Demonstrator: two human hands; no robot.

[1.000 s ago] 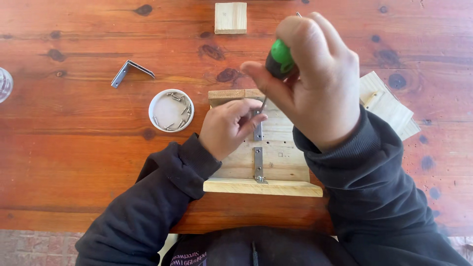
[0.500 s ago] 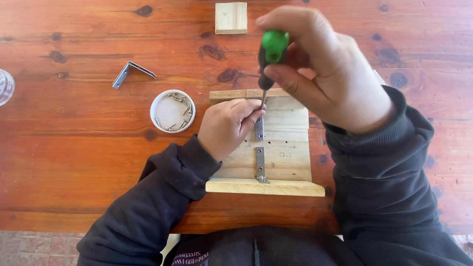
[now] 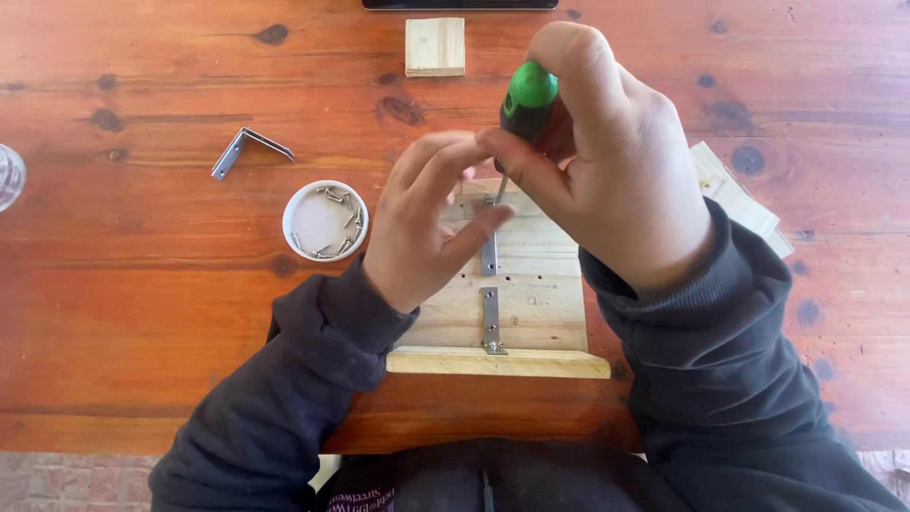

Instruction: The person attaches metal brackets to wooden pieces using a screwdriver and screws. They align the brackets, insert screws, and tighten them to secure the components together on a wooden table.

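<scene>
On the table [image 3: 142,313], a bent metal bracket [image 3: 248,148] lies left of a white dish of screws [image 3: 325,221]. Your left hand [image 3: 427,223], its grip loose, steadies a metal strip [image 3: 489,254] on the wooden panel [image 3: 531,303]. Your right hand [image 3: 607,161] grips the green-handled screwdriver [image 3: 526,100], tip down by the strip's top.

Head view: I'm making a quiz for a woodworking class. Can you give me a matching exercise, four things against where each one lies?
Things:
1. screwdriver
2. white cup of screws
3. loose angle bracket
4. small wood block

Places:
A. far edge of the table, top centre
B. in the right hand
C. just left of the left hand
D. far left, beyond the cup

Pairs: 1-B, 2-C, 3-D, 4-A
</scene>
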